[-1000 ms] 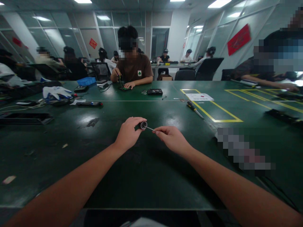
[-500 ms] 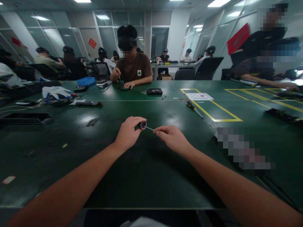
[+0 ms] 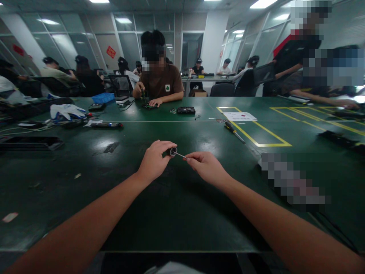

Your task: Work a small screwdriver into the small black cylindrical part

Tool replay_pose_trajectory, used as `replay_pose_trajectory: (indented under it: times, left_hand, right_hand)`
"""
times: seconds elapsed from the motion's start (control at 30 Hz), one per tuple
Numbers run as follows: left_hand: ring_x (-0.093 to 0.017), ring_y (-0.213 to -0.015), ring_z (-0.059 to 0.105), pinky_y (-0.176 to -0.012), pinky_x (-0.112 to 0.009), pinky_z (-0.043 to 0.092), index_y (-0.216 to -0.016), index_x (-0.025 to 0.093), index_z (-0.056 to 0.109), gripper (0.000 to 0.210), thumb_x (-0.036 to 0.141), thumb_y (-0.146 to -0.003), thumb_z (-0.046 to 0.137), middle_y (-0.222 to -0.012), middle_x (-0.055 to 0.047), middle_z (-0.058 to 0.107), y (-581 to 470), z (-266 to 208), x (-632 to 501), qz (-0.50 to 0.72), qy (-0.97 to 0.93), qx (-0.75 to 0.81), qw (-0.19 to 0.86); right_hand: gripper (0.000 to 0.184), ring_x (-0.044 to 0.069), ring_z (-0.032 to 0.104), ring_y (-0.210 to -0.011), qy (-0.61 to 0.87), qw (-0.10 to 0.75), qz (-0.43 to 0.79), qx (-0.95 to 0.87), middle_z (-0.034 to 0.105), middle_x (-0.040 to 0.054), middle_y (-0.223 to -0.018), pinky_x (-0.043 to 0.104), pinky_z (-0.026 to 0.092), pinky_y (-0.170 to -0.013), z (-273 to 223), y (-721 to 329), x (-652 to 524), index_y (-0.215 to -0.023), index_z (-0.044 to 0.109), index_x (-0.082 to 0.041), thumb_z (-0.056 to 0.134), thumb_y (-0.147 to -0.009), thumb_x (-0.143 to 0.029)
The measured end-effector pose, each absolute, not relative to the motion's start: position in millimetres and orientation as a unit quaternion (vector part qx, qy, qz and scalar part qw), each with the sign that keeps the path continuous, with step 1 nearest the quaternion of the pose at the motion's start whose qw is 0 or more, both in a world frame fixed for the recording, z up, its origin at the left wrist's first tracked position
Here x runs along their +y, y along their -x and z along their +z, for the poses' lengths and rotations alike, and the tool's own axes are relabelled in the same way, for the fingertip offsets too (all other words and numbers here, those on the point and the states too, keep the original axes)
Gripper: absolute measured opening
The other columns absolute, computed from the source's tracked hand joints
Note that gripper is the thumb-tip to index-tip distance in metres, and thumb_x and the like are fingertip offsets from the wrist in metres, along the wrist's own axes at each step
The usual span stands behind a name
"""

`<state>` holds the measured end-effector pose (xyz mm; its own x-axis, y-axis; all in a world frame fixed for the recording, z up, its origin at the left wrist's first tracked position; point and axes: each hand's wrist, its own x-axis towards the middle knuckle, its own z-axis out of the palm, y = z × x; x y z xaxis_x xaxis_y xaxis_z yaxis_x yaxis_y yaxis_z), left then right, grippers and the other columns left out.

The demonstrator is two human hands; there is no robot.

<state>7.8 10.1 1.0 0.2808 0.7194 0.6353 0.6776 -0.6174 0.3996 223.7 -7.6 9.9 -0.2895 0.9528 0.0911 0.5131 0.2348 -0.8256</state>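
Between thumb and fingers, my left hand (image 3: 154, 160) grips a small dark round part (image 3: 172, 151) with a pale ring-shaped rim, its end turned to the right. My right hand (image 3: 207, 165) pinches a thin metal rod (image 3: 180, 155). The rod's far tip reaches into the round part's open end. Whether the rod has a handle is hidden by my right fingers. Both hands are held above the green table (image 3: 171, 213).
Past my hands lies a black-and-yellow screwdriver (image 3: 234, 131) beside yellow tape. A black box-like part (image 3: 186, 110), white gloves (image 3: 67, 112) and a blue tray (image 3: 103, 98) lie farther off. Across the table a person (image 3: 162, 82) works. A blurred-out long object (image 3: 291, 182) lies right.
My hands and the round part have barely moved; the rod shows slightly shorter between them. In the background at right, a standing person has shifted left and now touches a chair.
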Motion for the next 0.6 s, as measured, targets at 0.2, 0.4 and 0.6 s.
replay_pose_trajectory:
  times: [0.2, 0.4, 0.6]
  left_hand:
    - [-0.023, -0.109, 0.068, -0.107, -0.045, 0.047, -0.111, 0.023, 0.074, 0.031, 0.009, -0.084, 0.072, -0.115, -0.005, 0.076, -8.6, 1.5, 9.7, 0.409, -0.804, 0.431, 0.021]
    - [-0.023, -0.11, 0.068, -0.108, -0.045, 0.047, -0.112, 0.022, 0.074, 0.032, 0.008, -0.082, 0.073, -0.116, -0.005, 0.076, -8.8, -0.1, 10.2, 0.413, -0.8, 0.433, 0.029]
    - [-0.022, -0.109, 0.068, -0.102, -0.041, 0.051, -0.112, 0.022, 0.073, 0.033, 0.006, -0.082, 0.072, -0.115, -0.005, 0.075, -7.1, 0.3, 11.9, 0.421, -0.793, 0.44, 0.035]
  right_hand:
    - [0.029, 0.012, 0.045, -0.05, 0.507, 0.306, 0.379, -0.711, 0.052, -0.0031, -0.057, 0.027, 0.032, -0.052, 10.4, -222.0, -8.8, -0.094, 0.077, -0.017, 0.054, -0.093, -0.034]
    - [0.029, 0.011, 0.043, -0.048, 0.505, 0.304, 0.4, -0.702, 0.05, -0.0044, -0.056, 0.027, 0.031, -0.051, 11.2, -222.3, -9.3, -0.095, 0.076, -0.016, 0.054, -0.093, -0.035]
    - [0.026, 0.01, 0.041, -0.05, 0.47, 0.355, 0.459, -0.665, 0.047, -0.0056, -0.057, 0.026, 0.03, -0.051, 10.1, -224.3, -6.9, -0.098, 0.075, -0.015, 0.058, -0.087, -0.031]
